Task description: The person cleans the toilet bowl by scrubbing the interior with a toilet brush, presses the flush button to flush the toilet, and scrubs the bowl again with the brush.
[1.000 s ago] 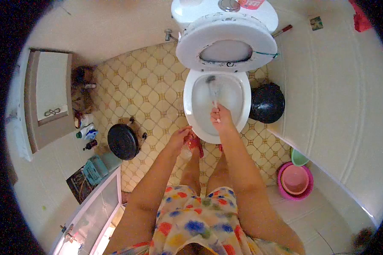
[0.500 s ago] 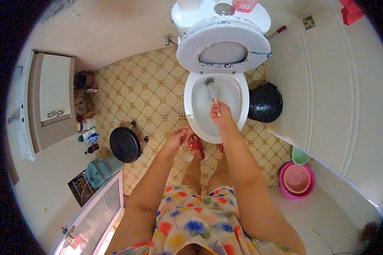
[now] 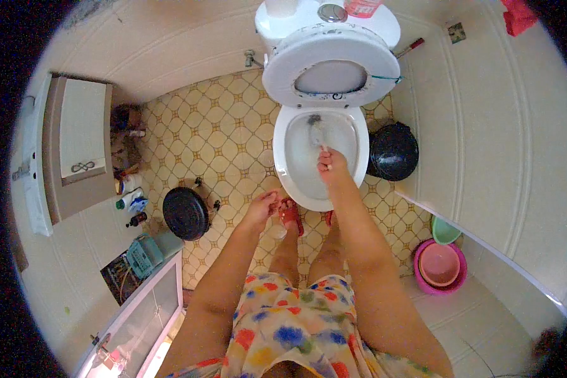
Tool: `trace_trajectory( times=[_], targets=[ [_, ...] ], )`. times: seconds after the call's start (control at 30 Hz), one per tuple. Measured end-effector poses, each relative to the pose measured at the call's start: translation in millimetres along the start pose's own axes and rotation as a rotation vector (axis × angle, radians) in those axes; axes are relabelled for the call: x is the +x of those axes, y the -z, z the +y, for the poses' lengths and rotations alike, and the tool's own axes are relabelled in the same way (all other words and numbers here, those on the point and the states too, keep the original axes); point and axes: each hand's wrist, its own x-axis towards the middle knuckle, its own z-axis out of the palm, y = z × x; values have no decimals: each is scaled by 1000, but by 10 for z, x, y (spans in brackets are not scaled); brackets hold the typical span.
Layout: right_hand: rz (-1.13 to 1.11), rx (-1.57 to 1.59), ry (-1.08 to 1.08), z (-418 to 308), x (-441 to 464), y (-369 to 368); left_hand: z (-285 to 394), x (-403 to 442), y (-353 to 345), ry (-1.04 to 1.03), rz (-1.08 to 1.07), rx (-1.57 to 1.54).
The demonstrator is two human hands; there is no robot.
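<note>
My right hand (image 3: 332, 165) is closed round the pale handle of a toilet brush (image 3: 322, 148) above the toilet bowl (image 3: 282, 167). The brush's dark head lies near the back of the bowl, blurred. The seat and lid (image 3: 277, 79) are raised against the tank. Left of the bowl's front rim, my left hand (image 3: 261, 208) hangs low with its fingers curled. A clear, round-looking thing (image 3: 279, 231) shows just below it; whether the fingers hold it is hard to see.
A black bin (image 3: 393, 152) stands right of the toilet. To the left are a round black stool (image 3: 186, 213), a wall cabinet (image 3: 82, 135) and several bottles (image 3: 131, 200). Pink basins (image 3: 439, 264) and a green one (image 3: 445, 230) sit at the lower right.
My right hand has shifted slightly right with the toilet brush, and the brush head has moved a little to the right. My left hand stays almost in place.
</note>
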Motion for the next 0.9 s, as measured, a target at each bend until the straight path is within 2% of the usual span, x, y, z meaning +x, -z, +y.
trace_trajectory(
  times=[0.1, 0.13, 0.27, 0.37, 0.4, 0.43, 0.5, 0.53, 0.57, 0.63, 0.7, 0.77, 0.87, 0.9],
  targets=[
    [63, 244, 88, -343, -47, 192, 23, -12, -50, -7, -11, -8],
    [8, 416, 48, -424, -78, 241, 23, -11, -59, -8, -15, -12],
    [57, 37, 130, -118, 293, 219, 15, -10, -75, -1, 1, -16],
    [31, -173, -40, 310, 365, 163, 40, -31, -105, 7, -8, -2],
    [31, -339, -53, 460, 359, 257, 52, -33, -146, 11, -2, 4],
    [5, -716, -28, 618, 295, 409, 53, -30, -180, 17, 2, 10],
    [-227, -1728, 187, 737, 205, 805, 27, -12, -224, 15, 2, 9],
    [-381, -2117, 322, 731, 187, 953, 14, -6, -232, 14, 1, 8],
    [-505, -2372, 411, 719, 222, 1064, 2, 8, -224, 10, -23, 12],
    [-545, -2556, 404, 677, 258, 993, -52, 33, -185, 2, -69, 18],
    [-475, -2594, 419, 558, 372, 715, -86, 41, -185, -1, -53, 5],
    [-362, -2497, 403, 389, 551, 415, -117, 83, -160, 4, -50, 11],
    [149, -904, 39, 163, 153, -27, -174, 132, -120, 24, -50, 34],
    [116, -994, 57, 244, 178, 116, -125, 93, -167, 30, -34, 40]
  ],
)
